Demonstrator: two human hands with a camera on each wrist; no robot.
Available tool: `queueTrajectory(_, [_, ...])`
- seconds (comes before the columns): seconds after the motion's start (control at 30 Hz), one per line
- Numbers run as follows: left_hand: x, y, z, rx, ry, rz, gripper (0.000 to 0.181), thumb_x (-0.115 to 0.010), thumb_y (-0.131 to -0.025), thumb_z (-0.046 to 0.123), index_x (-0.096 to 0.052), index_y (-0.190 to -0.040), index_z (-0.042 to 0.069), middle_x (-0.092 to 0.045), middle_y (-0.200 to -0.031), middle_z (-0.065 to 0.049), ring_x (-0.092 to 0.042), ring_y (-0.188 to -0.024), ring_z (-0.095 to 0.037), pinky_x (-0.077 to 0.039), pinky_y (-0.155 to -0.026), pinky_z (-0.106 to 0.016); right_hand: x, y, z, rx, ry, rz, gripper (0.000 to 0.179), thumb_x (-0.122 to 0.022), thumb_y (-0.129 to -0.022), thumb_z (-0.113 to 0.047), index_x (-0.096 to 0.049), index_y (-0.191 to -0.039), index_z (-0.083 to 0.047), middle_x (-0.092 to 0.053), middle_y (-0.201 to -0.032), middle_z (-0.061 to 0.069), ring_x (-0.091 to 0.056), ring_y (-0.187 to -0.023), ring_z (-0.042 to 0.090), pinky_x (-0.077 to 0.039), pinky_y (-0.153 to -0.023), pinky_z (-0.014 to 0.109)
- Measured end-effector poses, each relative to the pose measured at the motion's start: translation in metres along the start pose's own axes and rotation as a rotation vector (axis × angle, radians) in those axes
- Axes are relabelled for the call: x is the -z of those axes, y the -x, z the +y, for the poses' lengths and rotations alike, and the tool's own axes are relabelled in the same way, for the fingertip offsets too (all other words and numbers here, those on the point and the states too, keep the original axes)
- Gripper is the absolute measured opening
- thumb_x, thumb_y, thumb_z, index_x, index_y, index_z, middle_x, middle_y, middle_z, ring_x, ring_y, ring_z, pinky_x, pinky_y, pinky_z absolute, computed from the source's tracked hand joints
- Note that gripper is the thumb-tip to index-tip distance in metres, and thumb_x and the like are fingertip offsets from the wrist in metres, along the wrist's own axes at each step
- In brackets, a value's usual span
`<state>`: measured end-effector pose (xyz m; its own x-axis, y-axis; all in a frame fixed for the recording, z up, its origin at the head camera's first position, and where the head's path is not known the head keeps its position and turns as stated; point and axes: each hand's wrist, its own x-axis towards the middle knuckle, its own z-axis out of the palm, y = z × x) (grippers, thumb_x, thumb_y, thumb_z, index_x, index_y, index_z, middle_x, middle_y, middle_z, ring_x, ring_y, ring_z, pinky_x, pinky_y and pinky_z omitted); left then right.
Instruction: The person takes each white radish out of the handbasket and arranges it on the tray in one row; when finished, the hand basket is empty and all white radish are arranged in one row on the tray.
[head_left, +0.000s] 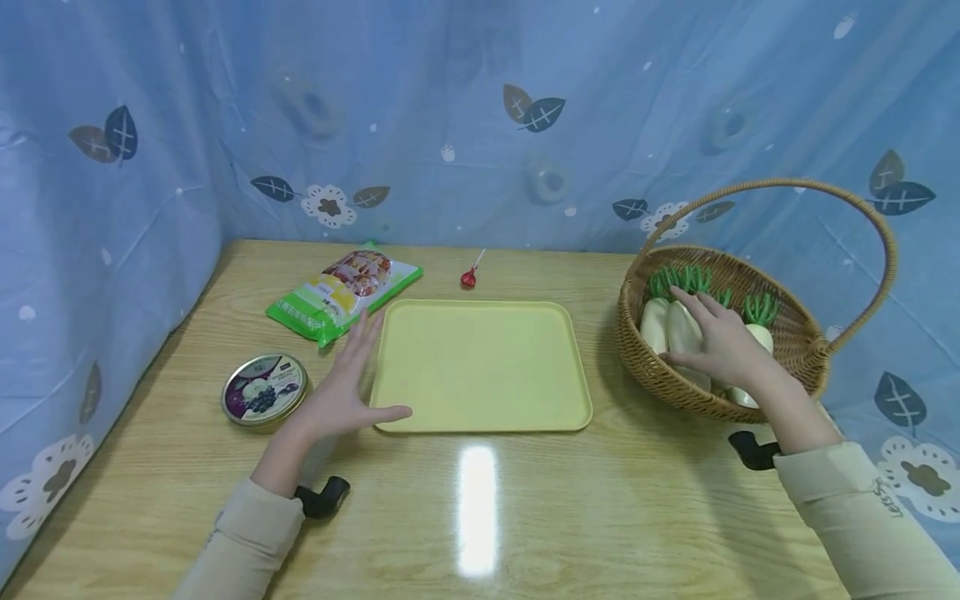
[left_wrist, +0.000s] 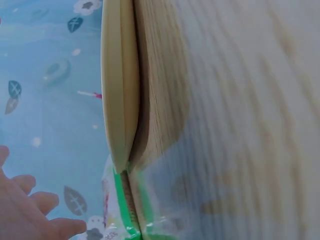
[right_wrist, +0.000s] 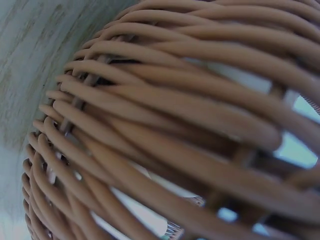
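Reaching into the wicker basket (head_left: 636,360) appears to be the step in hand. Locate the white radishes (head_left: 654,323) inside the basket, at your right; their green tops point toward its far side. Your right hand (head_left: 720,337) lies over them, thumb and forefinger set apart across one radish. No closed grip is evident; whether the fingertips touch it cannot be told from the head view, and the right wrist view shows mostly the basket's weave.

Your left hand (head_left: 343,385) is at the left edge of the yellow tray (head_left: 480,367), fingers spread, thumb extended toward the tray's middle. It holds nothing. Contact with the tray cannot be confirmed.

No radish lies on the tray, so any transfer is judged not yet begun. The next move probably calls for you to close the right thumb and fingers around one radish body, then lift it clear of the rim and the arched handle. Expect neighbouring radishes to shift or catch by their tops. Keep the left hand clear of the green-and-white bag (head_left: 345,292) behind it and the round tin (head_left: 264,390) beside your wrist.
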<state>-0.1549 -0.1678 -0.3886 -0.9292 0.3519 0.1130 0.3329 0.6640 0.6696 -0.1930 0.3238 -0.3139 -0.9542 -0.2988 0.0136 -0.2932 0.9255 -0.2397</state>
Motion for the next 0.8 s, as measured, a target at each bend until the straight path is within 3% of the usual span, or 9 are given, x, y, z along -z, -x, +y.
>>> queueTrajectory(0.17, [-0.002,0.000,-0.002,-0.006,0.041,0.004,0.121,-0.078,-0.064,0.050,0.011,-0.144,0.037,0.022,-0.149,0.006,0.010,-0.137,-0.032,-0.015,-0.095,-0.072,0.000,-0.001,0.000,-0.028,0.006,-0.017,0.101,-0.075,-0.073,-0.032,-0.011,-0.148,-0.010,-0.021,-0.136,0.041,-0.025,-0.115,0.062,-0.019,-0.091,0.071])
queueTrajectory(0.37, [-0.006,-0.002,-0.006,-0.018,0.094,-0.007,0.122,-0.079,-0.065,0.047,0.012,-0.144,0.034,0.019,-0.150,0.006,0.009,-0.137,-0.028,-0.012,-0.101,-0.065,0.000,-0.001,0.000,0.008,0.002,0.003,0.100,-0.079,-0.069,-0.026,-0.017,-0.146,-0.004,-0.034,-0.134,0.034,-0.038,-0.109,0.054,-0.016,-0.096,0.066])
queueTrajectory(0.63, [-0.014,-0.002,-0.014,0.009,0.138,-0.032,0.117,-0.077,-0.067,0.048,0.009,-0.145,0.034,0.016,-0.151,0.006,0.005,-0.138,-0.029,-0.011,-0.104,-0.061,-0.001,0.000,-0.003,-0.032,0.007,-0.033,0.099,-0.079,-0.068,-0.024,-0.021,-0.145,-0.004,-0.029,-0.135,0.036,-0.032,-0.115,0.053,-0.017,-0.095,0.067])
queueTrajectory(0.8, [-0.018,0.000,-0.020,0.021,0.173,-0.040,0.114,-0.077,-0.068,0.045,0.005,-0.146,0.034,0.013,-0.152,0.000,0.003,-0.138,-0.029,-0.011,-0.104,-0.062,-0.001,0.001,-0.006,-0.047,0.019,-0.042,0.099,-0.079,-0.068,-0.022,-0.020,-0.145,-0.005,-0.029,-0.134,0.036,-0.032,-0.114,0.055,-0.018,-0.094,0.067])
